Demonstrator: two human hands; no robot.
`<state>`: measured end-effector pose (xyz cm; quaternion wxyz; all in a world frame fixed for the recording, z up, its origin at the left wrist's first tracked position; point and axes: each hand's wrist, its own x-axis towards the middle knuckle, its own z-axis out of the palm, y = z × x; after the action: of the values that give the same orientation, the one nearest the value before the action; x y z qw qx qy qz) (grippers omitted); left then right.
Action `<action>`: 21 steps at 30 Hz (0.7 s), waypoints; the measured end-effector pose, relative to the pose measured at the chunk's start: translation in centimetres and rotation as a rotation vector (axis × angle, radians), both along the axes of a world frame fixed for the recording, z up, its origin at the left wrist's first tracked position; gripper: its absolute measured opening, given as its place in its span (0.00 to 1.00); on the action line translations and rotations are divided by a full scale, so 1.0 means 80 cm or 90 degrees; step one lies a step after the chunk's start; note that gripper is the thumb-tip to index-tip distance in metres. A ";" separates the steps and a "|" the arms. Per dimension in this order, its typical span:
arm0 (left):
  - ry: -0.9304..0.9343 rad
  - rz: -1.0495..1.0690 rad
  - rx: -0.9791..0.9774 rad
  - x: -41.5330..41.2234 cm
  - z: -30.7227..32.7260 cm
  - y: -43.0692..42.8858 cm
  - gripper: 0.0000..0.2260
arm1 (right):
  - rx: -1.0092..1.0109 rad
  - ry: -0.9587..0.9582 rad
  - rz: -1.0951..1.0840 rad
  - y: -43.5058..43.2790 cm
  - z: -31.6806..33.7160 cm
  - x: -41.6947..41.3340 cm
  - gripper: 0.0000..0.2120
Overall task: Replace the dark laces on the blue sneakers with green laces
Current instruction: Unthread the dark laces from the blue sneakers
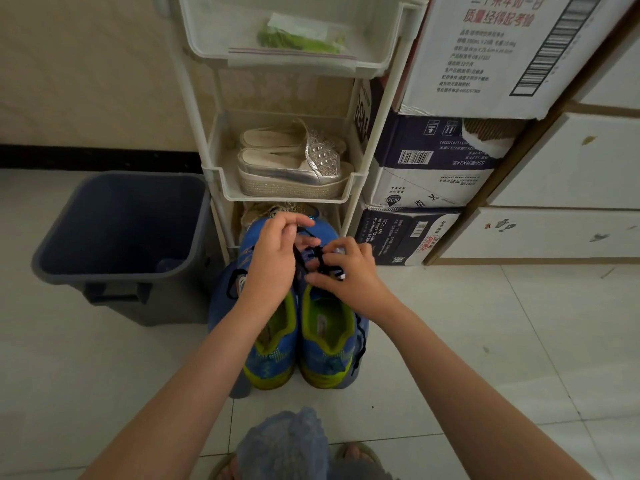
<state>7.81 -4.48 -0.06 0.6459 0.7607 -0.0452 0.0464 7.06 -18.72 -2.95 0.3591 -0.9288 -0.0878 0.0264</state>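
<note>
Two blue sneakers with yellow-green lining stand side by side on the tiled floor, heels toward me: the left sneaker (273, 344) and the right sneaker (329, 341). A dark lace (320, 259) runs across the right sneaker's front. My left hand (273, 265) pinches this lace above the shoe. My right hand (346, 268) grips the lace at the eyelets. A loose dark lace end (360, 337) hangs down the right sneaker's side. Green laces in a clear bag (298, 41) lie on the rack's top shelf.
A white shelf rack (374, 140) stands just behind the sneakers, with silver sandals (294, 164) on its middle shelf. A dark grey bin (117, 233) sits to the left. Stacked cardboard boxes (433, 174) and white cabinets (571, 168) are to the right. My knee (284, 441) is at the bottom.
</note>
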 end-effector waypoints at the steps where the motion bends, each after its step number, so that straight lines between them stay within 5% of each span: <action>1: 0.011 0.005 -0.021 -0.001 -0.001 0.000 0.14 | -0.004 -0.008 -0.002 0.002 0.003 0.004 0.08; 8: 0.071 -0.021 0.166 -0.025 -0.022 -0.004 0.14 | 0.202 0.070 -0.052 0.007 0.030 0.015 0.10; 11: 0.088 -0.046 0.225 -0.026 -0.024 -0.008 0.16 | 0.401 0.113 -0.125 0.019 0.041 0.020 0.11; 14: 0.068 -0.048 0.306 -0.019 -0.020 -0.009 0.07 | 0.534 0.174 -0.135 0.030 0.059 0.031 0.04; 18: 0.076 -0.020 0.292 -0.014 -0.026 -0.008 0.12 | 0.487 0.184 -0.063 0.027 0.055 0.030 0.11; 21: 0.077 0.046 0.221 -0.015 -0.022 -0.009 0.11 | 0.290 0.149 -0.049 0.001 0.038 0.025 0.18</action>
<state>6.61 -5.19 -1.78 0.5041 0.8634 0.0137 0.0156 9.06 -18.62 0.07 0.5672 -0.8174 -0.0140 0.0996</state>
